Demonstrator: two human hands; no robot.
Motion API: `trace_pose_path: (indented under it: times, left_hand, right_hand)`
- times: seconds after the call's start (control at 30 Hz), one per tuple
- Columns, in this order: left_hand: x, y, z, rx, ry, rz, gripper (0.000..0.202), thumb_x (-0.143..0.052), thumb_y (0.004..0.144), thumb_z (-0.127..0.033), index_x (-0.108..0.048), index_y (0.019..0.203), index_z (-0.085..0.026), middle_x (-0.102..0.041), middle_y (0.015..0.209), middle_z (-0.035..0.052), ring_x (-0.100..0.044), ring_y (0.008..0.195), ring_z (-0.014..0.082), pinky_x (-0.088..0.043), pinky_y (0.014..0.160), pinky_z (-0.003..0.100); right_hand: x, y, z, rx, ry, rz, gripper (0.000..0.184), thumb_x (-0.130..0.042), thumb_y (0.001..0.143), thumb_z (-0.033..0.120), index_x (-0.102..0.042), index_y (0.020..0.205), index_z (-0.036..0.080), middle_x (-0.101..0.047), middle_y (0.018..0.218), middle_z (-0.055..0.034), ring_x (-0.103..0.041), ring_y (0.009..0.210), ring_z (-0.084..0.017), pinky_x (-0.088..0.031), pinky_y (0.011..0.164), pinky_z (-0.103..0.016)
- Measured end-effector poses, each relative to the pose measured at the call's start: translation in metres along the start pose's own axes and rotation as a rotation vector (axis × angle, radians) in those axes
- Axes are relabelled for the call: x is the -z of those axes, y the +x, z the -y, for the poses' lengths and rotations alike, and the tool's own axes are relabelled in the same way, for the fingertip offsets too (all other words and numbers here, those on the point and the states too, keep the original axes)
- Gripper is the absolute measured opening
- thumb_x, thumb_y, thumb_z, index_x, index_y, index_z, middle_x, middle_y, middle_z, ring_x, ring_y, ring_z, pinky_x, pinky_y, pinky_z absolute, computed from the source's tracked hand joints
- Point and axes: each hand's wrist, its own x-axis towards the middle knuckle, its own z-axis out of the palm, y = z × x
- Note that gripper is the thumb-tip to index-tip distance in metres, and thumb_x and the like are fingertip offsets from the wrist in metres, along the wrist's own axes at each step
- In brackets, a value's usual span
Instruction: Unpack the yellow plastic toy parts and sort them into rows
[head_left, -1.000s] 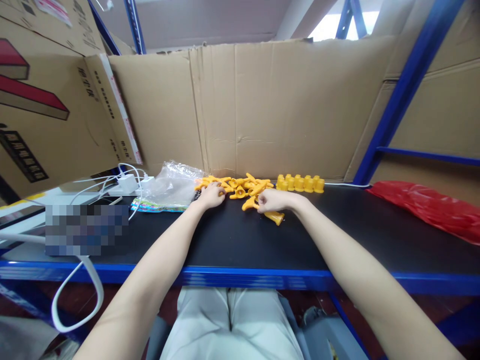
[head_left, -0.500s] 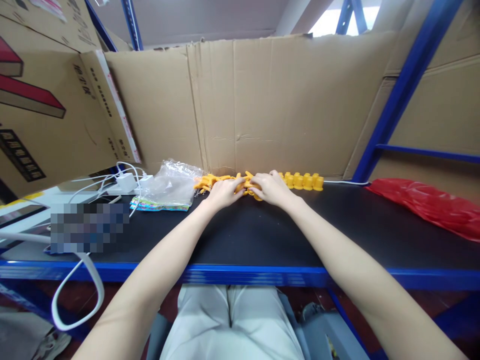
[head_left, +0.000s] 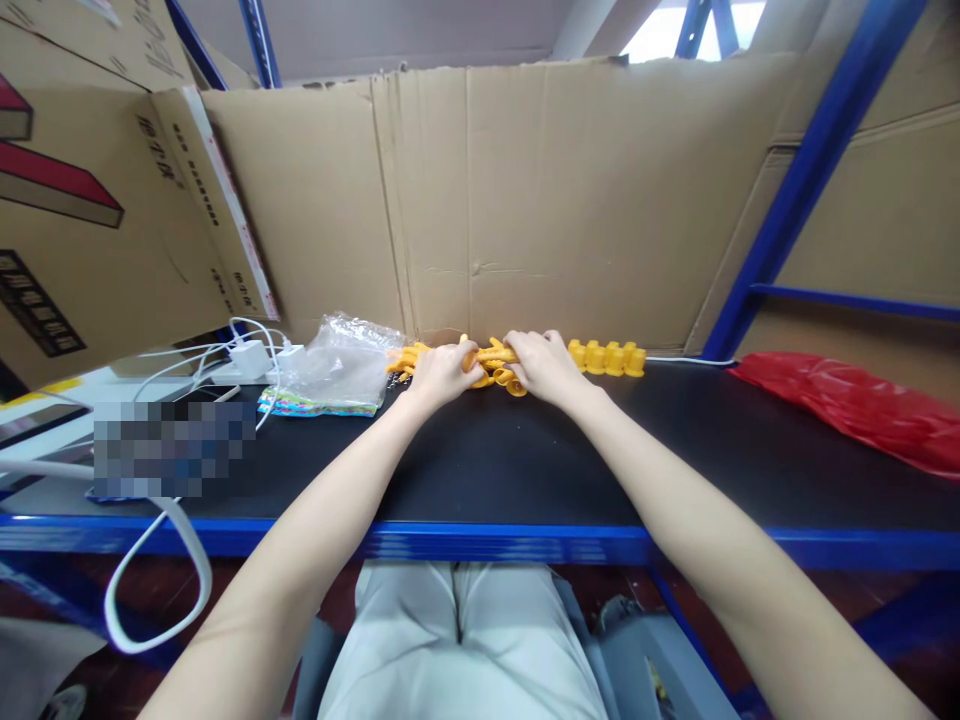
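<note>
My left hand (head_left: 439,378) and my right hand (head_left: 549,368) are close together at the back of the black tabletop. Both have curled fingers on an orange plastic piece (head_left: 495,354) with finger-like prongs, which spans the gap between them. Its ends are covered by my fingers. Just below it lie yellow round cup-like parts (head_left: 513,382). Left of my left hand is a heap of orange pronged plastic pieces (head_left: 405,358), partly hidden by that hand. Beyond my right hand, yellow cup-shaped parts (head_left: 611,358) stand in rows.
A clear plastic bag (head_left: 337,360) with a colourful edge lies left of the heap. Farther left are white chargers (head_left: 250,360) and cables. A red plastic bag (head_left: 847,405) lies at the right. Cardboard (head_left: 585,200) walls the back; a blue rail (head_left: 510,543) edges the front.
My hands have moved slightly apart, and more of the orange piece shows between them. The round yellow parts below it are more exposed. The whole view has shifted a little.
</note>
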Motion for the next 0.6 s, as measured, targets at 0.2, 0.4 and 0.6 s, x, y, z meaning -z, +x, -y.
trace_pose_path:
  times: [0.2, 0.4, 0.6]
  left_hand:
    - [-0.0021, -0.0004, 0.0054, 0.004, 0.017, 0.015, 0.035, -0.053, 0.08, -0.031, -0.063, 0.112, -0.021, -0.072, 0.095, 0.0075, -0.066, 0.088, 0.0221, -0.043, 0.074, 0.028]
    - [-0.001, 0.0004, 0.0035, 0.016, 0.003, 0.046, 0.034, -0.053, 0.079, -0.035, -0.066, 0.107, -0.021, -0.072, 0.085, 0.0057, -0.066, 0.081, 0.0214, -0.044, 0.072, 0.028]
    - [-0.0026, 0.0002, 0.0111, 0.048, 0.014, 0.064, 0.037, -0.054, 0.078, -0.036, -0.066, 0.111, -0.023, -0.072, 0.091, 0.006, -0.066, 0.086, 0.0216, -0.044, 0.074, 0.028]
  right_hand:
    - [-0.0058, -0.0001, -0.0004, 0.029, -0.013, 0.099, 0.021, -0.04, 0.093, 0.023, -0.055, 0.105, 0.014, -0.065, 0.103, -0.0116, -0.056, 0.094, -0.025, -0.026, 0.076, -0.034]
    - [-0.0013, -0.0004, 0.0016, 0.026, -0.053, 0.024, 0.022, -0.044, 0.086, 0.011, -0.052, 0.106, 0.014, -0.064, 0.101, -0.0108, -0.055, 0.094, -0.024, -0.025, 0.076, -0.034]
    - [-0.0075, -0.0017, 0.0009, 0.044, 0.016, 0.076, 0.023, -0.044, 0.091, 0.024, -0.052, 0.11, 0.014, -0.063, 0.108, -0.0134, -0.055, 0.099, -0.026, -0.027, 0.077, -0.034]
